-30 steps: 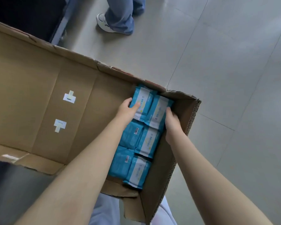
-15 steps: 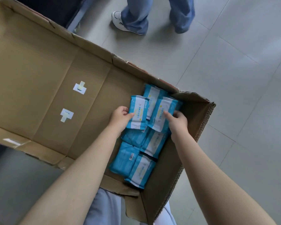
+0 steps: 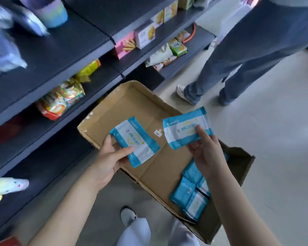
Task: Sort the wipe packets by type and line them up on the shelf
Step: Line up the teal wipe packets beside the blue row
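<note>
Holding one blue-and-white wipe packet (image 3: pixel 134 141) above the cardboard box (image 3: pixel 132 103), the left hand (image 3: pixel 110 160) has its fingers (image 3: pixel 108 142) curled round the packet's near end, thumb pressed on the printed face. The right hand (image 3: pixel 205 151) grips a second packet (image 3: pixel 187 129) of the same look, also above the box but nearer the box's right wall. Its forefinger lies on the packet's face and the other fingers are tucked behind. The two packets are apart, both face up. The remaining packets (image 3: pixel 190 194) lie packed together in the box's near right corner. The box sits on the floor (image 3: pixel 274 139), its far end just beside the dark shelf (image 3: pixel 48 55), which carries snack bags (image 3: pixel 60 100). Beyond the box stand another person's legs (image 3: pixel 238 59) in jeans.
</note>
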Available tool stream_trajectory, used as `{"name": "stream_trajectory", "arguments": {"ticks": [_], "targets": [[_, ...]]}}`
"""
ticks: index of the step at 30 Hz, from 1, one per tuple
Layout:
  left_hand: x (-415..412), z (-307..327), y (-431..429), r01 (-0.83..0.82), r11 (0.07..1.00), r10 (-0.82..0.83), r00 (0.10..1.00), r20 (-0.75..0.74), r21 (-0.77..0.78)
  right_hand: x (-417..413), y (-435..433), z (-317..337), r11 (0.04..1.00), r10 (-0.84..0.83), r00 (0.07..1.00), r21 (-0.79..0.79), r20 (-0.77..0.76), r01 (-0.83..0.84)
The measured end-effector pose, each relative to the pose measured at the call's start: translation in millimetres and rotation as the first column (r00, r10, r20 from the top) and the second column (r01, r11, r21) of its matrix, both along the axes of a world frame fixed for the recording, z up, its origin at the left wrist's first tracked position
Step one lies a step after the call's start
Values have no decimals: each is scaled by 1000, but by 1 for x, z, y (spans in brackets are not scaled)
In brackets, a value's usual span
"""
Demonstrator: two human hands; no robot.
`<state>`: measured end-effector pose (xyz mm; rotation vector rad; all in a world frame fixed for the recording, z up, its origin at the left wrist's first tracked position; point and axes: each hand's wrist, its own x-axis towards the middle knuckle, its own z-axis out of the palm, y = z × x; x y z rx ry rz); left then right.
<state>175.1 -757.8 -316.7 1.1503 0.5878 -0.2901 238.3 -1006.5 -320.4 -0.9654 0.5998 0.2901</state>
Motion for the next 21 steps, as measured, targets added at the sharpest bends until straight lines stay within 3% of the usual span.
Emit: {"name": "stream_trajectory", "arguments": {"ticks": [5, 12, 15, 21], "targets": [[-50, 116, 90, -262, 952, 248, 963, 105, 155, -6, 105, 102, 983, 181, 969, -6, 168, -183], [-110, 192, 181, -638, 734, 595, 769, 233, 232, -10, 228, 184, 892, 425, 835, -4, 349, -452], [-127, 218, 215, -738, 642, 683, 673, 282, 208, -14, 278, 211, 840, 503, 761, -25, 409, -542], [-126, 256, 287, -813, 574, 723, 561, 403, 100, -8, 372, 253, 800, 559, 662, -114, 499, -589]]}}
